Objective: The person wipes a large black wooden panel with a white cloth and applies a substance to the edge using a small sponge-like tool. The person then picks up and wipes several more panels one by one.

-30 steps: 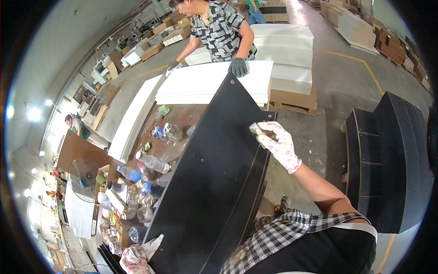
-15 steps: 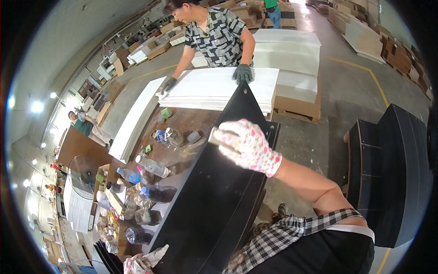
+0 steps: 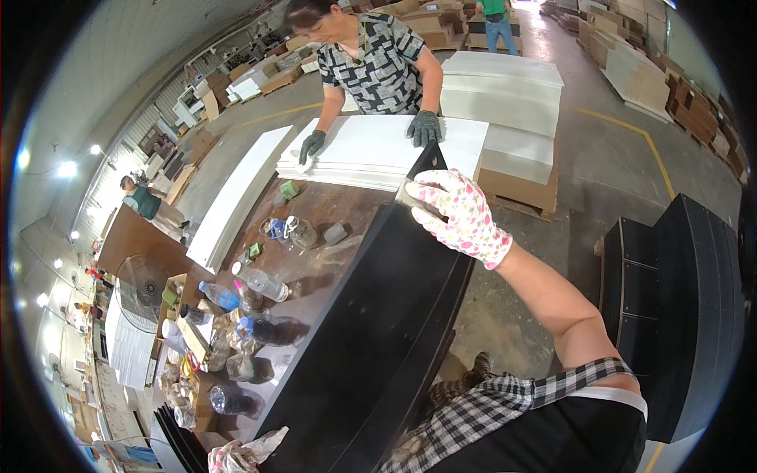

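Gripping both ends, the gloved right hand (image 3: 461, 214) clasps the black panel's (image 3: 378, 323) far edge and the left hand (image 3: 236, 454) its near corner, steadying it flat along the cluttered worktable (image 3: 315, 213).

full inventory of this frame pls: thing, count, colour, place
black panel: 1, black, lying lengthways on the workbench, far end raised
workbench: 1, brown, left of centre
plastic bottles: several, clear, left side of bench
white boards: 1 stack, white, far end of bench
co-worker: 1, patterned shirt, dark gloves on the white boards
white panel stack: 1, white, on a pallet behind
black cabinets: stack, black, right on floor
fan: 1, far left
right hand: floral glove, gripping the panel's far end
left hand: gloved, at the panel's near end, bottom edge
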{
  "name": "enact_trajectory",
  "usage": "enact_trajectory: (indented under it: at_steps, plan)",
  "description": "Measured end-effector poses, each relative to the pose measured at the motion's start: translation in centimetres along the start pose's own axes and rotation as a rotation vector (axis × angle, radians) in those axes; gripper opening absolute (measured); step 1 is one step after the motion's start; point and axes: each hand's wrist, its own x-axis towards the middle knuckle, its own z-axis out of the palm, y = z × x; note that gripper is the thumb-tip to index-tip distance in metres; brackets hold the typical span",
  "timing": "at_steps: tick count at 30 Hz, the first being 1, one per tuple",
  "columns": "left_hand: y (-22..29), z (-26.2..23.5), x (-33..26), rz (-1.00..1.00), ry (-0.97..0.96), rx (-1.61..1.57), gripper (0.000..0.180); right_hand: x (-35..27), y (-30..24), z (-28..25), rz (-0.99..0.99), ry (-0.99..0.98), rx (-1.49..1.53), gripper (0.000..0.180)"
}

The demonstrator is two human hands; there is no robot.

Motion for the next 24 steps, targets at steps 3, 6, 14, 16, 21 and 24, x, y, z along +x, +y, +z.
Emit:
enact_trajectory:
  at_steps: [3, 6, 14, 16, 21, 24]
  plan:
    - [0.9, 0.2, 0.3, -0.007, -0.001, -0.038, 0.036, 0.6, 4.1, 0.0, -0.022, 0.036, -0.217, 0.031]
    - [1.3, 0.1, 0.3, 0.015, 0.003, -0.056, 0.039, 0.9, 7.7, 0.0, 0.285, 0.041, -0.065, 0.032]
    - [0.6, 0.5, -0.8, 0.016, 0.031, -0.045, 0.044, -1.5, -5.3, 1.4, -0.047, 0.039, 0.020, 0.039]
    - [0.4, 0.7, -0.2, 0.078, 0.042, -0.035, 0.042, -1.8, -6.2, 1.5, -0.034, -0.005, 0.052, 0.040]
    - [0.7, 0.7, 0.6, 0.205, 0.073, -0.010, 0.030, -1.0, 0.6, 1.1, 0.100, -0.009, -0.012, 0.031]
    - [0.9, 1.6, 0.8, 0.194, 0.061, -0.026, 0.028, 0.4, 8.2, -0.2, 0.262, -0.012, -0.098, 0.030]
